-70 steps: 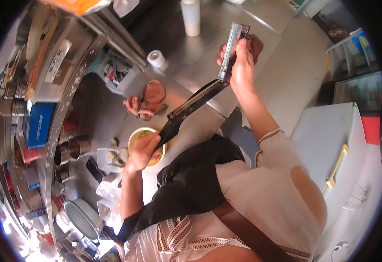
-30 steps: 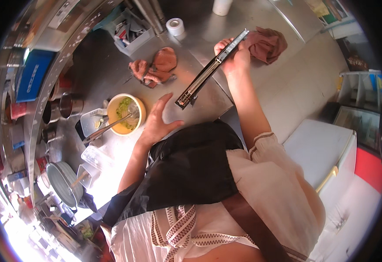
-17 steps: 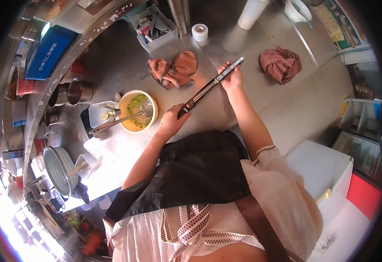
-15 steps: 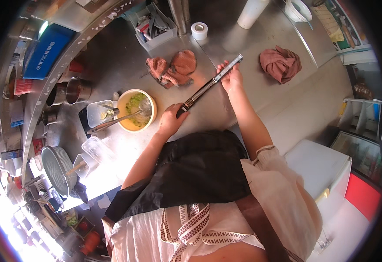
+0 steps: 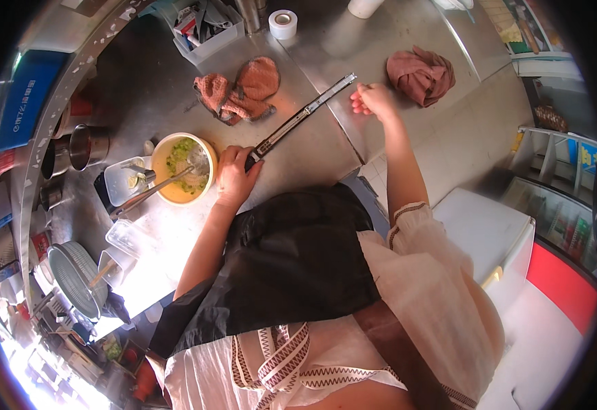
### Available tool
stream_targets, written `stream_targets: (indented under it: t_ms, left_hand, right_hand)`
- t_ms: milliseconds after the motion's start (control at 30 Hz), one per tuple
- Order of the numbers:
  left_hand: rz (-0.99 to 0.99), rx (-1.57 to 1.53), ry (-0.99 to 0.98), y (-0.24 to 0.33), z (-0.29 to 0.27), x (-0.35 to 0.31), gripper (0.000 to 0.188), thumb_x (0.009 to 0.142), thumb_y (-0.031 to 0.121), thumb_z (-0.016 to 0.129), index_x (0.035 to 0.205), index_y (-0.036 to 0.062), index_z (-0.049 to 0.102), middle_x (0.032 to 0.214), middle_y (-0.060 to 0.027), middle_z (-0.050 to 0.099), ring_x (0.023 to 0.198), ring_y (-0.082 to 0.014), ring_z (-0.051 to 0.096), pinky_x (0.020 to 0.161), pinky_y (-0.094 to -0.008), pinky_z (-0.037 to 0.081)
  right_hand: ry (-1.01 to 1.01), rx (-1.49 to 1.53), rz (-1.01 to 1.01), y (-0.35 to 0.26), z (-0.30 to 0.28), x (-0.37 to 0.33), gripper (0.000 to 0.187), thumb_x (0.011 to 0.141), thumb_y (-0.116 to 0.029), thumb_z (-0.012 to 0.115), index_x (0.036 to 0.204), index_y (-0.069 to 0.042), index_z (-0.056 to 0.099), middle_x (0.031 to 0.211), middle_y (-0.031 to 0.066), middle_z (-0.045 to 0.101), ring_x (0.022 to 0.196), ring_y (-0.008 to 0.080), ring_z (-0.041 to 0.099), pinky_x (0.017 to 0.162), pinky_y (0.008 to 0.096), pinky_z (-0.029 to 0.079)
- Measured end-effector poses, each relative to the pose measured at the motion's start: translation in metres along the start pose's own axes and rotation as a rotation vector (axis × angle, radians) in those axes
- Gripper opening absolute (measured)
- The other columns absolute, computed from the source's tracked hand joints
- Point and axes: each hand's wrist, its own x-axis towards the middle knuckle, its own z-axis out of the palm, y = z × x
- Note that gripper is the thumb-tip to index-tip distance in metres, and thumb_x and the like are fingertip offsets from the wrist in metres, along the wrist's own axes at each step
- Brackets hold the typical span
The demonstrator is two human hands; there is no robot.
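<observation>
My left hand is closed round the black end of a long slim metal rail, which looks like a drawer slide. The rail slants up and to the right over the steel worktop. Near its far end my right hand is off the rail, fingers loosely bent and apart, with nothing seen in them. Left of my left hand stands a yellow bowl with chopped green bits and a clear mass inside, a long-handled utensil leaning in it. Orange cloths lie beyond the rail.
A crumpled reddish cloth lies beyond my right hand. A white tape roll and a plastic bin of small tools stand at the back. Left are a clear container, metal pots and a grey colander.
My right hand has let go of the rail's far end and moved slightly away to the right. My left hand still holds the near end. The whole view has shifted.
</observation>
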Motion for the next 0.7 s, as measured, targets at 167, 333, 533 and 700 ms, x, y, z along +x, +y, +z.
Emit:
stream_targets:
  t_ms: [167, 333, 533, 700]
  left_hand:
    - [-0.021, 0.064, -0.057, 0.008, -0.009, -0.004, 0.055, 0.070, 0.020, 0.070, 0.116, -0.0013, 0.047, 0.107, -0.0177, 0.049, 0.100, -0.0356, 0.047, 0.085, -0.0414, 0.042]
    - [-0.039, 0.161, -0.057, 0.029, -0.032, 0.005, 0.060, 0.072, 0.019, 0.068, 0.120, -0.0049, 0.042, 0.115, -0.0204, 0.045, 0.106, -0.0375, 0.044, 0.091, -0.0419, 0.038]
    - [0.012, 0.031, 0.009, 0.055, -0.061, 0.004, 0.047, 0.072, 0.014, 0.067, 0.112, -0.0015, 0.050, 0.109, -0.0180, 0.049, 0.099, -0.0355, 0.049, 0.086, -0.0406, 0.042]
    - [-0.036, 0.014, 0.063, 0.042, -0.068, -0.002, 0.038, 0.071, 0.012, 0.067, 0.105, -0.0007, 0.053, 0.106, -0.0170, 0.050, 0.096, -0.0342, 0.050, 0.083, -0.0404, 0.044]
  right_hand:
    - [-0.048, -0.061, -0.408, -0.074, 0.010, -0.029, 0.033, 0.091, -0.028, 0.047, 0.082, 0.001, 0.061, 0.059, 0.0040, 0.058, 0.048, 0.0094, 0.055, 0.045, 0.0244, 0.041]
    - [0.117, -0.332, -0.801, -0.166, 0.091, -0.002, 0.025, 0.086, -0.033, 0.052, 0.087, -0.012, 0.065, 0.077, 0.0119, 0.065, 0.073, 0.0272, 0.064, 0.064, 0.0364, 0.049]
    - [0.181, -0.912, -0.750, -0.235, 0.174, 0.031, 0.031, 0.084, -0.033, 0.053, 0.094, -0.006, 0.065, 0.094, 0.0135, 0.065, 0.092, 0.0299, 0.062, 0.074, 0.0394, 0.050]
    - [0.197, -0.893, -0.665, -0.243, 0.190, 0.048, 0.035, 0.084, -0.037, 0.054, 0.095, -0.006, 0.067, 0.097, 0.0127, 0.065, 0.095, 0.0289, 0.062, 0.075, 0.0391, 0.050]
